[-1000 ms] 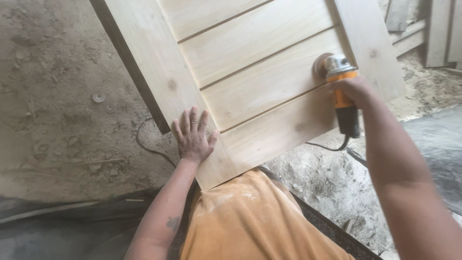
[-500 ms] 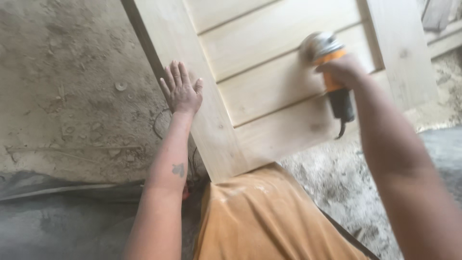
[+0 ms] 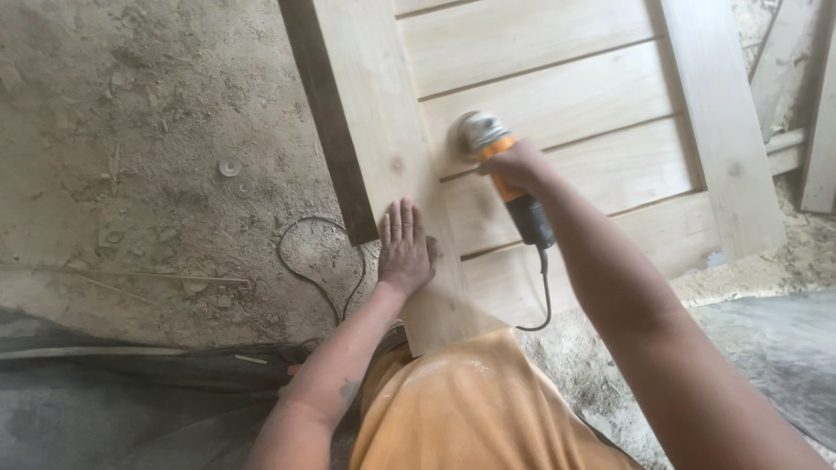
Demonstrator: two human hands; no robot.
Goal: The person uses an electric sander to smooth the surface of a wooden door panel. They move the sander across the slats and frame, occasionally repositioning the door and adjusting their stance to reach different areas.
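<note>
Wood: pale slatted door panel (image 3: 557, 96), tilted over dusty floor (image 3: 131, 130)
Right hand (image 3: 515, 164): fingers clamped on orange-black sander (image 3: 505, 178), disc on panel slat
Left hand (image 3: 405, 248): flat, fingers together, on panel's left stile
Cord (image 3: 313, 261): on floor left of panel

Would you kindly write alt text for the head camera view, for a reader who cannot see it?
A person's right hand holds an orange and black power sander against a pale wooden panelled door, while the left hand lies flat on the door's side rail. A black cable trails over the dusty floor, and the person wears an orange shirt.
</note>
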